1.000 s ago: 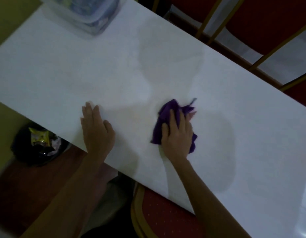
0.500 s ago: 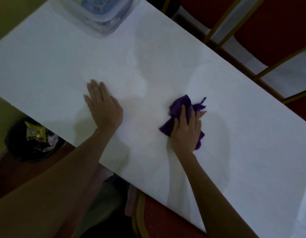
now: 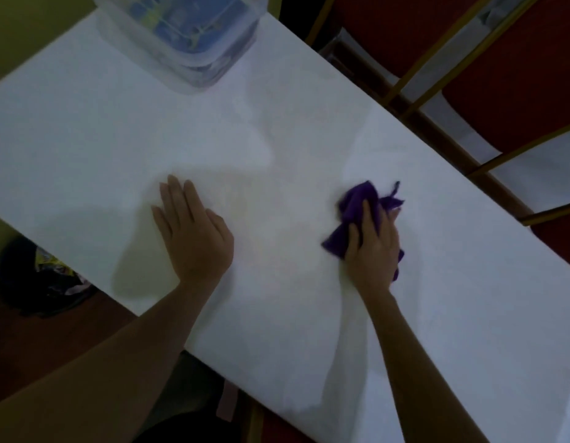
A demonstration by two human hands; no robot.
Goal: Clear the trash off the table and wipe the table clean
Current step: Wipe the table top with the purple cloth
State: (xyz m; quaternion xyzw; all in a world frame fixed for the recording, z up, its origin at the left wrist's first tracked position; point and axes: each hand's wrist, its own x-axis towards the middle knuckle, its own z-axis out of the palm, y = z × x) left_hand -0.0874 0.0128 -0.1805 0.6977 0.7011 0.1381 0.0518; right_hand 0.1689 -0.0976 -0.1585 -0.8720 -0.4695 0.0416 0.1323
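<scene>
A long white table [image 3: 309, 148] runs diagonally across the view. My right hand [image 3: 373, 247] presses a crumpled purple cloth [image 3: 357, 203] flat against the tabletop near its middle, fingers curled over it. My left hand [image 3: 194, 235] lies palm down on the table to the left of the cloth, fingers together and holding nothing. A black trash bin [image 3: 34, 276] with wrappers inside stands on the floor below the table's near left edge.
A clear plastic container [image 3: 181, 36] with blue contents stands at the table's far end. Red chairs with gold frames [image 3: 501, 75] line the far side. A red chair seat [image 3: 277, 426] sits under the near edge.
My right hand has slid the purple cloth away from the near edge and to the right. My left hand has also shifted further onto the table.
</scene>
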